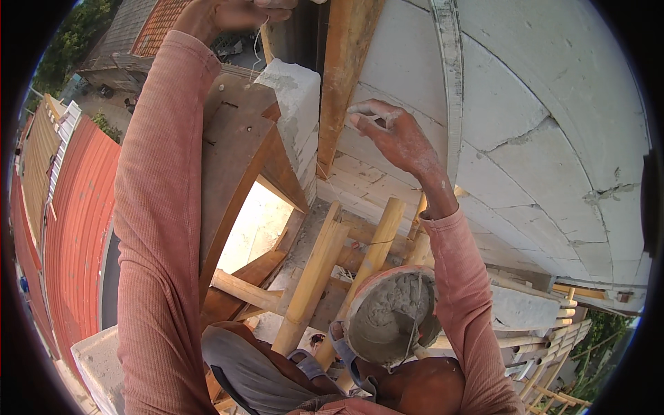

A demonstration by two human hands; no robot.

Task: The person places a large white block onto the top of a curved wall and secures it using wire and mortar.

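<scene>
My left hand (242, 12) is raised at the top edge, partly cut off by the picture's rim. Its fingers are curled closed, and a thin white string (265, 43) hangs down from them. Off to the right, my right hand (400, 138), dusty with grey residue, is lifted beside an upright wooden board (342, 76). Thumb and forefinger come together in a pinch there; anything between them is too small to make out. Below my right forearm sits a round bucket (354, 325) with wet grey mortar (391, 315) inside and a wire handle across it.
Pale block wall (512, 90) rises on the right. Under my left arm stands brown wooden formwork (238, 138), next to a white block column (294, 90). Bamboo scaffold poles (311, 277) cross below me, high above ground. Red metal roofing (79, 242) lies far left.
</scene>
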